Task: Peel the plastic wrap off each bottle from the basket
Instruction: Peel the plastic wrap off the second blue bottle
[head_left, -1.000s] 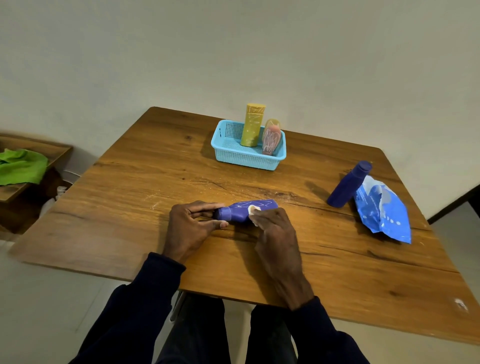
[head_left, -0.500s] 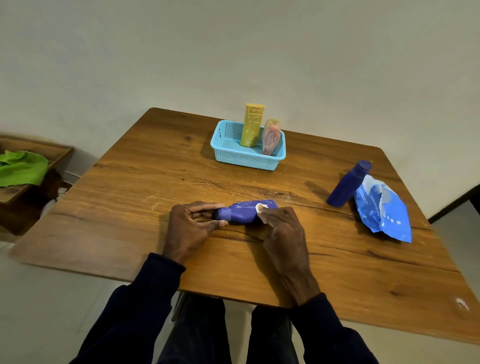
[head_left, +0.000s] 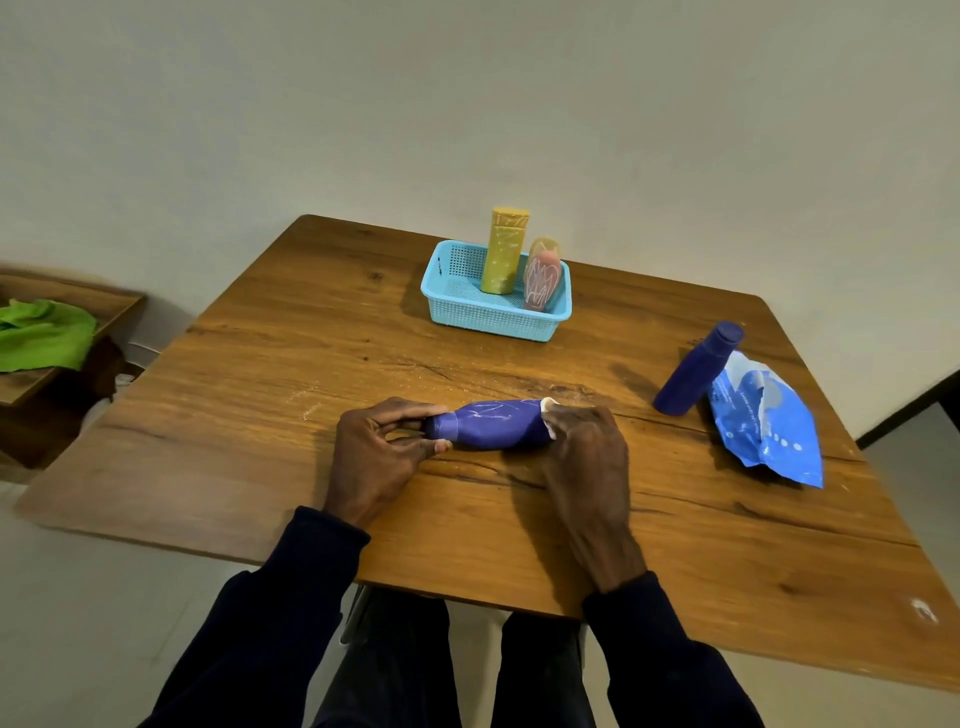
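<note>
Fingers (head_left: 415, 411) of the left hand (head_left: 376, 452) pinch the cap end of the purple bottle (head_left: 493, 428). The right hand (head_left: 584, 452) is curled over its base end, where a white scrap of wrap (head_left: 548, 403) pokes out by the fingertips; can't tell if it's pinching the scrap or just the base. Bottle lies on its side on the desk (head_left: 249, 415), approx. midway btwn left and right edges, nearer the front edge than the basket (head_left: 493, 323) at the back, cap pointing to the left edge. Going by the creases on the body, the film is thin, clingy and slick. The bottle itself is prob. light, stiff plastic, so it'll roll or skid if not pinned. Best hold: neck below the cap w/ one hand to stop rotation, loose scrap at the base w/ the other, pull along the length. Film may tear into strips. Yellow bottle (head_left: 504, 254) and pink bottle (head_left: 542, 278) stand in the basket, both wrapped by the look of it.
</note>
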